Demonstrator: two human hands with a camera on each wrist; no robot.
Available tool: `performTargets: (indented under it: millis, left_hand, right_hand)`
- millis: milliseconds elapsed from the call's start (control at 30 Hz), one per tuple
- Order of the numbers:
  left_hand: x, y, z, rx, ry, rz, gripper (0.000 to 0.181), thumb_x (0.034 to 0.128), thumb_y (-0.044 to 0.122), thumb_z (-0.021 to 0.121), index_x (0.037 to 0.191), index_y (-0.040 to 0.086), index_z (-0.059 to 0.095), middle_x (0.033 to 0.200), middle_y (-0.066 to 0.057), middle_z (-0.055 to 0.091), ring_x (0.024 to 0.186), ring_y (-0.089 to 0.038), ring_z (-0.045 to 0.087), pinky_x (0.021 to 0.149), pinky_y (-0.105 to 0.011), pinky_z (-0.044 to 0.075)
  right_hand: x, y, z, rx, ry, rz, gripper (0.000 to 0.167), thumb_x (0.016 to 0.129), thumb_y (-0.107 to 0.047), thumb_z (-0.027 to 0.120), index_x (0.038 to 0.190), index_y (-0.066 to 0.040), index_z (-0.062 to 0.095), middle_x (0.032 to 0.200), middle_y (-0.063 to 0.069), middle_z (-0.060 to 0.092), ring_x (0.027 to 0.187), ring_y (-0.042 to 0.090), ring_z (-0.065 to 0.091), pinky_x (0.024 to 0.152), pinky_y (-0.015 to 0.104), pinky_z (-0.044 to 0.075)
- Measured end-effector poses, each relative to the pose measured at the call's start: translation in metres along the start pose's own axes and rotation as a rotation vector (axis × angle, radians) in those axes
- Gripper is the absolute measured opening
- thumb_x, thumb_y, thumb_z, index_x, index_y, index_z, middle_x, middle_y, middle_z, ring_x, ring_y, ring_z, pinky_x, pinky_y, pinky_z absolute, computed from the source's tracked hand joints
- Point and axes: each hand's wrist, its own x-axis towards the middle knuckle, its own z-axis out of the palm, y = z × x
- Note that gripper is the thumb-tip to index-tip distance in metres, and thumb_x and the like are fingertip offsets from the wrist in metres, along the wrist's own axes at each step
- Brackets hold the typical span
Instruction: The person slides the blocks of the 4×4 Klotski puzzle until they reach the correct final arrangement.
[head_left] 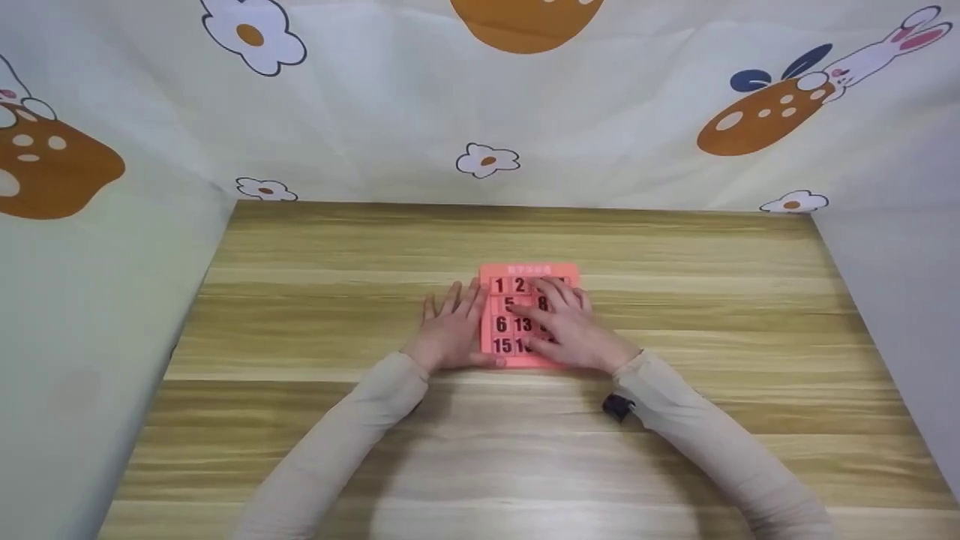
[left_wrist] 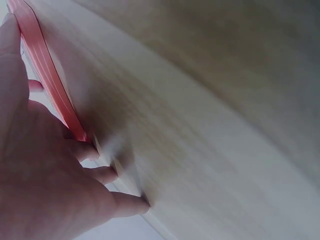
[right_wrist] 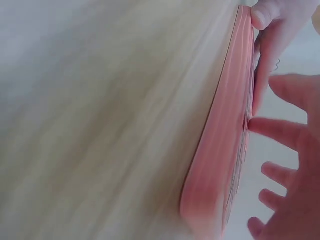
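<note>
A pink sliding number puzzle (head_left: pixel 486 315) lies flat on the table, its tiles marked with black numbers. Along its left side rests my left hand (head_left: pixel 448 335), fingers spread on the wood and against the frame, the thumb on the bottom left corner. In the left wrist view the puzzle's edge (left_wrist: pixel 50 75) runs past that thumb. My right hand (head_left: pixel 581 334) reaches over the right half with fingers spread, hiding several tiles there. From the right wrist view, one finger (right_wrist: pixel 277 131) of this hand touches the puzzle's top face; the other fingers appear raised.
The puzzle lies on a wood-grain table (head_left: pixel 315 300). A pale cloth (head_left: pixel 375 112) printed with flowers and rabbits stands along the back, with pale walls on both sides. A small black object (head_left: pixel 618 407) is at the right sleeve's cuff.
</note>
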Motion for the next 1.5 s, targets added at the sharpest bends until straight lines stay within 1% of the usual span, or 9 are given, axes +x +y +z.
performTargets:
  millis: [167, 400, 500, 800, 900, 1067, 1167, 1333, 1500]
  left_hand:
    - [0.001, 0.001, 0.001, 0.011, -0.005, 0.003, 0.122, 0.0744, 0.079, 0.055, 0.155, 0.010, -0.005, 0.160, -0.009, -0.011, 0.144, -0.035, -0.008, 0.109, -0.064, -0.002]
    - [0.000, 0.001, 0.001, 0.004, -0.005, -0.002, 0.122, 0.0742, 0.078, 0.056, 0.155, 0.011, -0.005, 0.160, -0.009, -0.011, 0.144, -0.034, -0.008, 0.110, -0.063, -0.004]
    - [0.000, 0.000, 0.001, -0.001, -0.011, -0.005, 0.122, 0.0743, 0.077, 0.057, 0.155, 0.011, -0.005, 0.160, -0.009, -0.011, 0.144, -0.034, -0.009, 0.110, -0.062, -0.004]
    - [0.000, -0.002, 0.001, -0.006, -0.006, 0.002, 0.123, 0.0735, 0.078, 0.057, 0.155, 0.010, -0.005, 0.159, -0.010, -0.011, 0.144, -0.035, -0.009, 0.109, -0.063, -0.005]
    - [0.000, -0.002, 0.001, -0.006, -0.010, -0.002, 0.123, 0.0733, 0.078, 0.057, 0.155, 0.010, -0.005, 0.159, -0.010, -0.012, 0.144, -0.035, -0.009, 0.109, -0.063, -0.005]
    - [0.000, -0.001, 0.001, -0.012, -0.008, -0.004, 0.123, 0.0732, 0.077, 0.058, 0.155, 0.011, -0.005, 0.159, -0.010, -0.011, 0.144, -0.035, -0.009, 0.110, -0.063, -0.005]
    - [-0.001, -0.001, 0.000, -0.008, -0.012, -0.005, 0.123, 0.0737, 0.077, 0.057, 0.155, 0.011, -0.006, 0.159, -0.009, -0.012, 0.144, -0.035, -0.009, 0.110, -0.063, -0.005]
    - [-0.002, 0.000, -0.001, -0.001, -0.007, 0.001, 0.122, 0.0748, 0.077, 0.057, 0.155, 0.010, -0.005, 0.160, -0.009, -0.011, 0.144, -0.035, -0.008, 0.110, -0.063, -0.004]
    - [-0.001, 0.000, 0.000, 0.012, -0.010, 0.011, 0.121, 0.0756, 0.078, 0.054, 0.155, 0.009, -0.005, 0.159, -0.009, -0.011, 0.144, -0.035, -0.008, 0.109, -0.064, -0.003]
  right_hand:
    - [0.003, -0.002, 0.002, 0.004, -0.055, -0.007, 0.054, 0.097, -0.042, 0.053, 0.146, -0.021, 0.045, 0.157, 0.018, 0.018, 0.142, 0.041, 0.011, 0.109, 0.065, 0.011]
    - [-0.005, 0.005, 0.000, 0.030, 0.011, -0.013, 0.053, 0.095, -0.036, 0.058, 0.144, -0.017, 0.049, 0.156, 0.019, 0.020, 0.141, 0.039, 0.015, 0.109, 0.063, 0.013]
    - [-0.011, 0.008, 0.000, 0.051, 0.015, -0.004, 0.051, 0.095, -0.035, 0.058, 0.142, -0.017, 0.050, 0.156, 0.019, 0.019, 0.142, 0.038, 0.014, 0.109, 0.063, 0.012]
    - [-0.022, 0.009, -0.001, 0.050, 0.013, -0.090, 0.042, 0.096, -0.039, 0.058, 0.135, -0.025, 0.058, 0.156, 0.017, 0.022, 0.141, 0.040, 0.017, 0.107, 0.068, 0.011]
    - [-0.021, 0.008, -0.002, 0.038, 0.021, -0.058, 0.041, 0.095, -0.037, 0.059, 0.134, -0.024, 0.060, 0.156, 0.017, 0.023, 0.141, 0.040, 0.016, 0.107, 0.068, 0.013]
    - [-0.014, 0.005, -0.004, 0.001, 0.015, 0.036, 0.045, 0.096, -0.035, 0.057, 0.139, -0.021, 0.055, 0.156, 0.018, 0.021, 0.141, 0.041, 0.014, 0.106, 0.068, 0.015]
    - [-0.010, 0.004, -0.004, -0.007, 0.010, 0.053, 0.046, 0.097, -0.035, 0.055, 0.140, -0.020, 0.054, 0.157, 0.018, 0.020, 0.141, 0.042, 0.014, 0.107, 0.067, 0.014]
    - [-0.006, 0.000, 0.000, -0.013, 0.021, -0.020, 0.047, 0.096, -0.037, 0.056, 0.140, -0.021, 0.054, 0.157, 0.018, 0.020, 0.141, 0.041, 0.015, 0.107, 0.067, 0.014]
    - [-0.004, -0.004, 0.004, -0.024, -0.011, -0.091, 0.047, 0.097, -0.042, 0.054, 0.140, -0.024, 0.054, 0.157, 0.017, 0.020, 0.142, 0.041, 0.014, 0.109, 0.064, 0.011]
